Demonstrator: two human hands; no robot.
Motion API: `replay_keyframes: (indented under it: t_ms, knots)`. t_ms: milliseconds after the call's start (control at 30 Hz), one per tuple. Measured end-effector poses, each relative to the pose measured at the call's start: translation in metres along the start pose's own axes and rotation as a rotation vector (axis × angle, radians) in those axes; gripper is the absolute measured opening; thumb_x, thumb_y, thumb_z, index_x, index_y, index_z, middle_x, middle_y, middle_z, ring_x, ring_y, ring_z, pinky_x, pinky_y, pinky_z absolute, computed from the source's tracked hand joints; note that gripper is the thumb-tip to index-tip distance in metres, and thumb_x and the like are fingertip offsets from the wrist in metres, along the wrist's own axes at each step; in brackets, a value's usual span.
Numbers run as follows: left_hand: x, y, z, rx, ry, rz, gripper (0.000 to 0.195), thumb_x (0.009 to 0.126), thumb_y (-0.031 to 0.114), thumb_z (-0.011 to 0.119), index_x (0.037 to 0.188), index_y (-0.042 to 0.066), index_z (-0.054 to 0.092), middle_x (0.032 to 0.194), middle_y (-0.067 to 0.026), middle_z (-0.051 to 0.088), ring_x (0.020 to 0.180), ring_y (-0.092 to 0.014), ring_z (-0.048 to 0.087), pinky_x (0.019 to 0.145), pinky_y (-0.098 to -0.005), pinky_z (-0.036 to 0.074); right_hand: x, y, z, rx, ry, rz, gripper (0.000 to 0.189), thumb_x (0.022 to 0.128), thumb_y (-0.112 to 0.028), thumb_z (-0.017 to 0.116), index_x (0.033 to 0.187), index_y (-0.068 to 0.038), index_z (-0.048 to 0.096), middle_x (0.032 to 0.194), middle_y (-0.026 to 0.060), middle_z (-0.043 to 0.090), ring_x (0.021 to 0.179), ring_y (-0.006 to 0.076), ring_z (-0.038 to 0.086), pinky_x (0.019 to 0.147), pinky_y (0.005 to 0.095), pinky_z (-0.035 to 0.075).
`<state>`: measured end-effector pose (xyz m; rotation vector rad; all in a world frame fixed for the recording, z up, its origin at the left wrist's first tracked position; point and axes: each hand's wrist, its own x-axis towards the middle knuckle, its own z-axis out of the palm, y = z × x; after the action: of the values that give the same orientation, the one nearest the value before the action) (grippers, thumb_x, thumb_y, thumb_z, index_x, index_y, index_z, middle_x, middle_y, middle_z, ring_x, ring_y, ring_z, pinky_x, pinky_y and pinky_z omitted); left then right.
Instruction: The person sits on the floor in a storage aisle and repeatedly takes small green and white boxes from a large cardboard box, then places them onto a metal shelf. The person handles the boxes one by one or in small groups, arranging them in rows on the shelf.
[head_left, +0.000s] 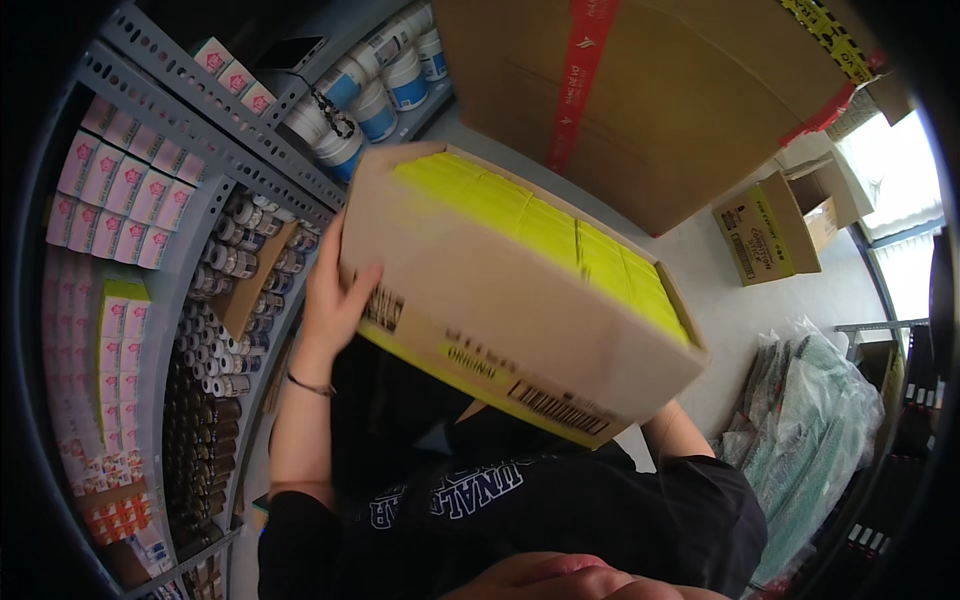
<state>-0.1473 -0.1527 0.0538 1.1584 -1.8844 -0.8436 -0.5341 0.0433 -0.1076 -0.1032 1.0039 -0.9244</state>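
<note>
An open-topped cardboard box (517, 300) is held tilted in front of my chest, its printed long side facing me. Yellow packets (532, 217) stand in a tight row inside it. My left hand (339, 289) grips its left end, thumb against the long side and fingers around the far edge. At the lower right corner, my right hand (665, 416) supports the box; its fingers are hidden behind and beneath the cardboard.
A metal shelf rack (247, 127) on my left holds small pink boxes (124, 176), jars (232, 259) and blue-and-white tubs (373, 109). A large taped carton (660, 90) stands ahead. On the right are an open carton (765, 229) and items in bubble wrap (806, 442).
</note>
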Motion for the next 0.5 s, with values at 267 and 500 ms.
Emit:
replay_keyframes:
  t_ms: [267,500]
  knots:
    - [0.244,0.001,0.089,0.642,-0.851,-0.223,0.066,0.093,0.051,0.064,0.132,-0.002,0.064,0.124,-0.0246,0.069,0.114,-0.031,0.068,0.094,-0.0419,0.053,0.029,0.017,-0.001,0.163,0.088,0.05,0.064,0.103,-0.056,0.047,0.144,-0.007,0.053,0.142,0.0174,0.058,0.119,0.0318,0.064,0.092,0.0476,0.057]
    - [0.166,-0.179,0.142,-0.359,-0.475,-0.161,0.069,0.097,0.047,0.065,0.152,0.009,0.048,0.153,-0.0098,0.051,0.137,-0.025,0.05,0.112,-0.0348,0.04,0.078,0.052,-0.093,0.261,0.138,0.321,0.029,0.106,-0.036,0.048,0.104,-0.011,0.064,0.079,0.0118,0.072,0.07,0.0238,0.071,0.07,0.0341,0.059]
